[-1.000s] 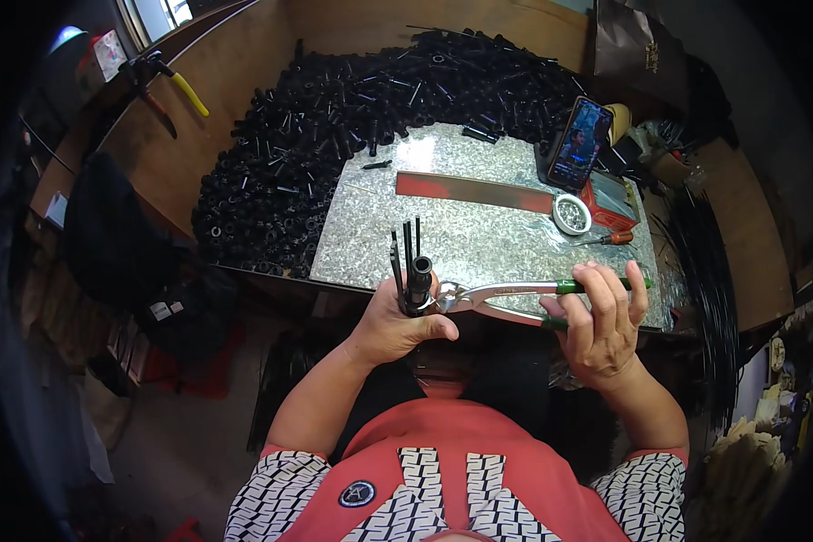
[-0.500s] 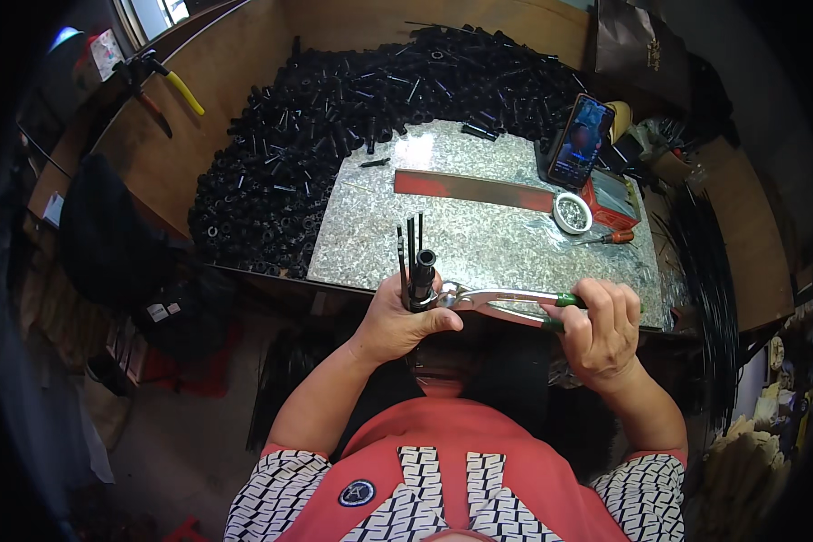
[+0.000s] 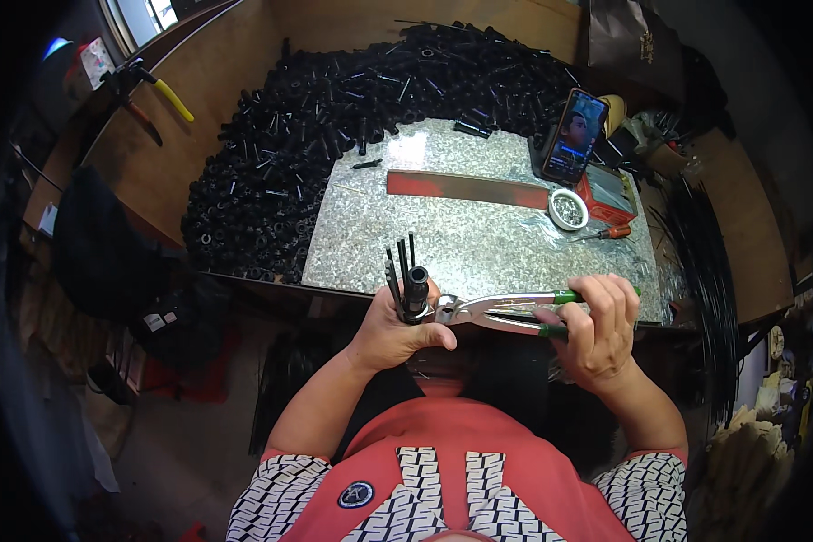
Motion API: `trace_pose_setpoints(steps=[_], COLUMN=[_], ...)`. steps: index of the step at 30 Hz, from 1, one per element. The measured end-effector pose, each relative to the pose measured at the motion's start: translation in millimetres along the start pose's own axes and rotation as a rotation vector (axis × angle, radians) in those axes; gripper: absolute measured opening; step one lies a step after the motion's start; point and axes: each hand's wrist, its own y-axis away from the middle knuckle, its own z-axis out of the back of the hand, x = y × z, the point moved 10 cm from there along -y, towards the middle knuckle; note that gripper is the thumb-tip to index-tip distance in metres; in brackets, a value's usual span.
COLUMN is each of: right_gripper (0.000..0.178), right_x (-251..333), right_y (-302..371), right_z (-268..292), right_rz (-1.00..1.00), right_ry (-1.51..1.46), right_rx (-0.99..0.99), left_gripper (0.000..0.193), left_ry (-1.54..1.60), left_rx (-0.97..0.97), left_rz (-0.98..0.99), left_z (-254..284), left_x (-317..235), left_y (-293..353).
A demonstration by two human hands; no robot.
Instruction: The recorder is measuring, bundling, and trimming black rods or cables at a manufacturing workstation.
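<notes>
The left hand (image 3: 390,336) was closed tight around a small bunch of black sticks (image 3: 403,275). The sticks stood up out of the fist, and a short black tube (image 3: 416,287) sat on them near the top of the hand. The right hand (image 3: 596,327) was wrapped around the green handles of a pair of silver pliers (image 3: 497,312). The handles looked squeezed close together. The pliers lay sideways between the two hands, and their nose reached the black tube, right beside the left thumb. I could not tell if the nose was biting the tube or only touching it.

Both hands were held up just in front of the near edge of a shiny speckled board (image 3: 479,230). On the board lay a long flat red strip (image 3: 465,188), and near its right end sat a white roll of tape (image 3: 568,209). A small screwdriver with an orange handle (image 3: 607,233) lay just beside the tape. A phone (image 3: 574,135) leaned up at the far right corner, with its screen lit.

Behind the board and to its left was a big heap of black tubes (image 3: 325,117). Far off on the left, yellow-handled pliers (image 3: 158,88) lay on the wooden bench (image 3: 135,172).
</notes>
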Motion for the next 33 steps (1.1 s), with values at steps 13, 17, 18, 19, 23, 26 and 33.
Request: trace_pose_setpoints(steps=[13,17,18,19,23,26,33], right_gripper=[0.028,0.022,0.019,0.019,0.017,0.018,0.021], right_x=[6.5,5.5,4.4,4.1,4.0,3.0,4.0], right_y=[6.5,-0.7,-1.5,-1.0,5.7,9.5,11.6], right_z=[6.3,6.3,3.6,2.5,-9.0,-9.2,7.0], right_rz=[0.104,0.089,0.074,0.070,0.052,0.041,0.054], right_ry=[0.183,0.086,0.033,0.038,-0.062,-0.077,0.077], right_rx=[-0.101,-0.015,0.037,0.038,0.093,0.104,-0.060], left_gripper=[0.039,0.040,0.040,0.040,0.039,0.038,0.038], left_ry=[0.070,0.101,0.101,0.096,0.128,0.153,0.075], left_rx=[-0.029,-0.044,-0.038,-0.043,-0.030,-0.016,-0.029], left_rz=[0.138,0.146,0.147,0.123,0.112,0.127,0.089], left_z=[1.6,2.9,2.8,4.7,5.7,2.0,-0.3], left_x=[17.9,21.7,23.2,22.4,21.6,20.7,14.2], left_y=[0.8,1.5,1.9,2.6,4.7,3.6,1.9])
